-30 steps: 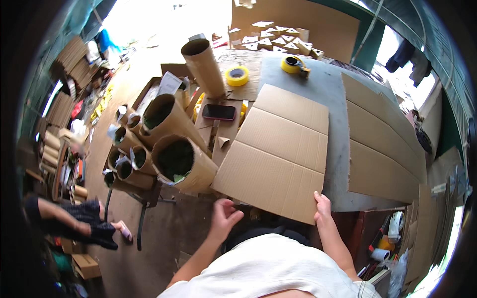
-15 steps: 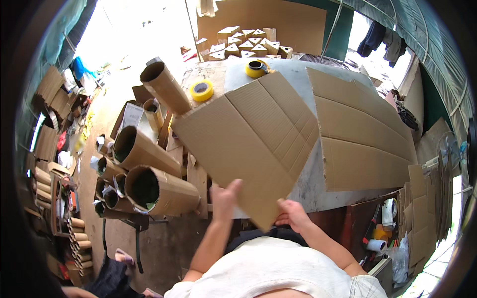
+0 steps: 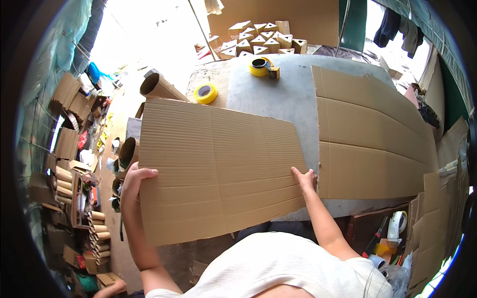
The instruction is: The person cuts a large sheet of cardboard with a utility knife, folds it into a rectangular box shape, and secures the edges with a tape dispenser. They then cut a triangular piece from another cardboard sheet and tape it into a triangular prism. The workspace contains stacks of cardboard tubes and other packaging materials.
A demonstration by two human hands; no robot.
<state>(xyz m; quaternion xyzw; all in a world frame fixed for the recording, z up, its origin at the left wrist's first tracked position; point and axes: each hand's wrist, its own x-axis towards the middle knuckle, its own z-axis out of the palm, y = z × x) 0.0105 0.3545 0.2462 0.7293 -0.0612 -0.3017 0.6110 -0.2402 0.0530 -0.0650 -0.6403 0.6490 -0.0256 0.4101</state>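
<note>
I have the cardboard sheet (image 3: 218, 169) lifted in front of me, hiding some of the near part of the worktop (image 3: 273, 97), one side edge in each grip. My left grip (image 3: 134, 184) clasps the left edge, thumb flat on the face towards me; my right grip (image 3: 306, 180) pinches the right edge, its thumb on that face too. The fingers behind the board are mostly hidden. The step in hand, I judge, is steadying the sheet between both grips. Moving it calls for both working together, so it doesn't buckle along its creases or catch the second sheet (image 3: 372, 134) lying just to the right, or the yellow tape roll (image 3: 213, 98) beyond its far edge.
</note>
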